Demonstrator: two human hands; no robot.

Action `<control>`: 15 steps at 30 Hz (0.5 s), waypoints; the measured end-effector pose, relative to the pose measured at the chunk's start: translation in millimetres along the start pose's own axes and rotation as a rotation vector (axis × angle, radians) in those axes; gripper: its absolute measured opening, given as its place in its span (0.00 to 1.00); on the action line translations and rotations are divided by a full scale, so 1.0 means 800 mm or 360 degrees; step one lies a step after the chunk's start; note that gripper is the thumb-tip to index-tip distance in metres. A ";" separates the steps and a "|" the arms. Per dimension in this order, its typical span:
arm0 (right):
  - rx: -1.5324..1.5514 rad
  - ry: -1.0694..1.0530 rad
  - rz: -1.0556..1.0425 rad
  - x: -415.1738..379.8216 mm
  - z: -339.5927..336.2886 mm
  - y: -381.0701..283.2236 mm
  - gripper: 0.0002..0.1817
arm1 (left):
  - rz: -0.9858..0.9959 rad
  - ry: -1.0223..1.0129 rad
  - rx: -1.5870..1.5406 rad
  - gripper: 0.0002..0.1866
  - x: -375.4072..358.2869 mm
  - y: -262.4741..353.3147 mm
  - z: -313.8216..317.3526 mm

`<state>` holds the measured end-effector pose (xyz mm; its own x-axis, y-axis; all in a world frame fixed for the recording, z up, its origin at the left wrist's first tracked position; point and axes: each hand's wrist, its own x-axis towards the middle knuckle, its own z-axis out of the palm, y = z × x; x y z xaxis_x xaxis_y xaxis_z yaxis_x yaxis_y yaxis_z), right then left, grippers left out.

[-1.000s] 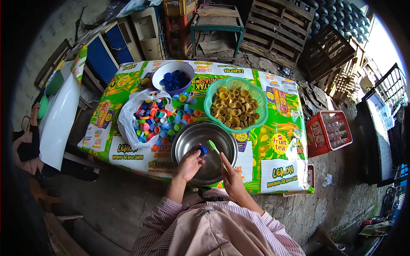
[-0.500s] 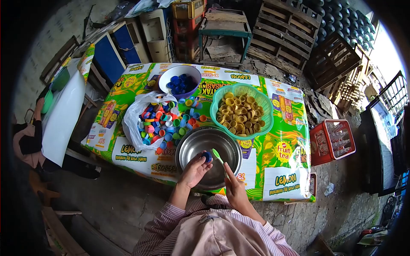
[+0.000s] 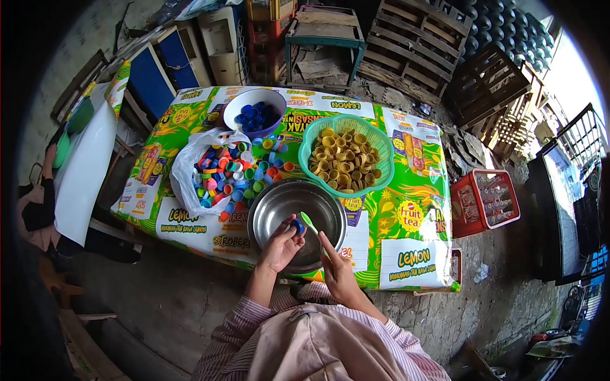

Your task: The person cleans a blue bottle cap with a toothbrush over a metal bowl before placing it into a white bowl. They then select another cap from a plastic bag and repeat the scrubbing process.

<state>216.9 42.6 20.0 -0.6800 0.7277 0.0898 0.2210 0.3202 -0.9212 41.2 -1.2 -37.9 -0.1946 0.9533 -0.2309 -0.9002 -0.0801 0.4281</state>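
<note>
Over the near part of a steel bowl (image 3: 262,222), my left hand (image 3: 279,249) pinches a dark blue bottle cap (image 3: 297,225). My right hand (image 3: 338,270) grips a tool with a light green handle (image 3: 309,221), its tip hidden by the fingers. Mixed coloured caps (image 3: 238,171) spill from a clear plastic bag (image 3: 182,181) left of the bowl. Behind it stand a white and purple bowl (image 3: 278,101) of dark blue caps and a green basket (image 3: 387,162) of yellow-brown caps.
A patterned cloth covers the table (image 3: 416,219). Right of it stands a red crate (image 3: 466,206) of bottles. Wooden pallets (image 3: 416,47) and a small green-framed table (image 3: 325,35) are beyond. Another person (image 3: 38,213) is at the far left.
The whole view has shifted, so the table and bowls appear further left and slightly higher. My right hand has closed more around the green tool; my left hand still holds the cap.
</note>
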 end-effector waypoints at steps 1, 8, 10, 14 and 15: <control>0.0006 0.0019 -0.0113 -0.005 0.007 0.006 0.30 | 0.0014 -0.0050 -0.0027 0.18 -0.003 0.000 0.002; -0.0056 0.0039 0.0125 -0.002 -0.001 0.002 0.30 | -0.0006 0.0145 -0.0014 0.15 -0.001 -0.009 0.012; -0.0079 0.0015 0.0261 0.000 -0.006 0.008 0.31 | -0.0054 0.0126 0.0013 0.14 -0.004 -0.008 0.009; -0.0069 -0.0035 -0.0054 -0.001 -0.004 0.000 0.30 | -0.0028 0.0116 -0.0069 0.14 -0.005 -0.010 0.004; -0.0059 -0.0046 -0.0046 -0.003 -0.005 0.002 0.30 | -0.0015 0.0121 -0.0052 0.13 -0.007 -0.010 0.006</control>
<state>221.7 43.4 19.7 -0.7064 0.7001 0.1044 0.2267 0.3635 -0.9036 51.5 -4.3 -35.9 -0.2140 0.9294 -0.3006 -0.9141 -0.0820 0.3972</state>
